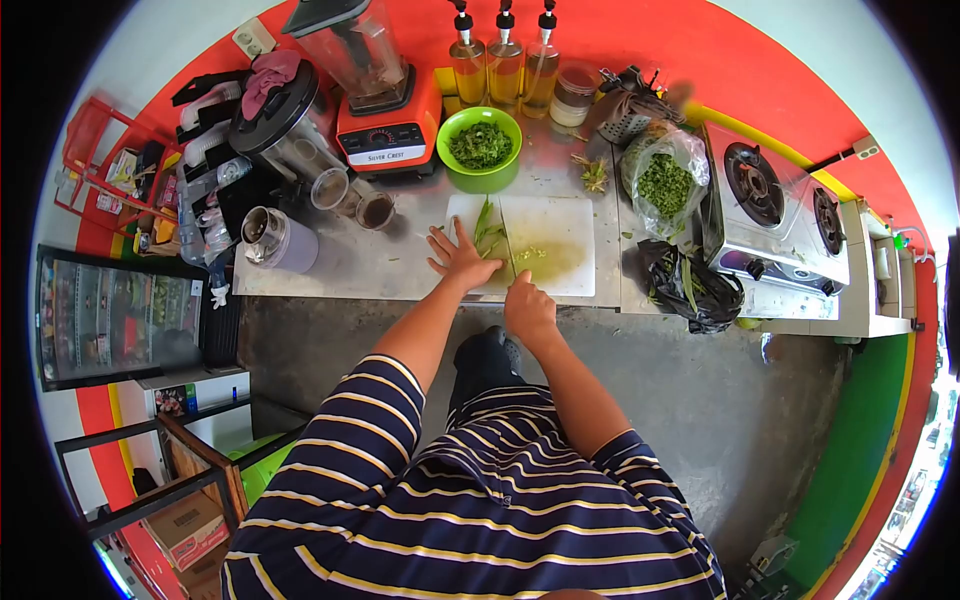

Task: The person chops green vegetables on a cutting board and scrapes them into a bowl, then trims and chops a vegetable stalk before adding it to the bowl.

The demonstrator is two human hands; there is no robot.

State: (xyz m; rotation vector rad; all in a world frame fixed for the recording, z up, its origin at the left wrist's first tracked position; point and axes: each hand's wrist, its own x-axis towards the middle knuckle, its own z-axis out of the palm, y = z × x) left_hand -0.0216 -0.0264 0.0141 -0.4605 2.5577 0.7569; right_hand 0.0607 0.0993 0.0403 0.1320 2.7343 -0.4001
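Observation:
On a white cutting board (572, 222) at the table's front edge lie long green leaves (487, 228), with small pale chopped pieces (533, 253) to their right. My left hand (464, 262) rests at the board's left side with its fingers spread, the thumb side against the lower end of the leaves. My right hand (530, 306) is closed round the handle of a knife (508, 238). The blade points away from me across the board, just right of the leaves. Wet green stains mark the board around the chopped pieces.
Behind the board stands a green bowl (482, 180) of chopped greens, beside a red blender (380, 135). A clear bag of chopped greens (664, 185) and a black plastic bag (690, 285) lie to the right, before a gas stove (780, 210). Cups (375, 211) stand left.

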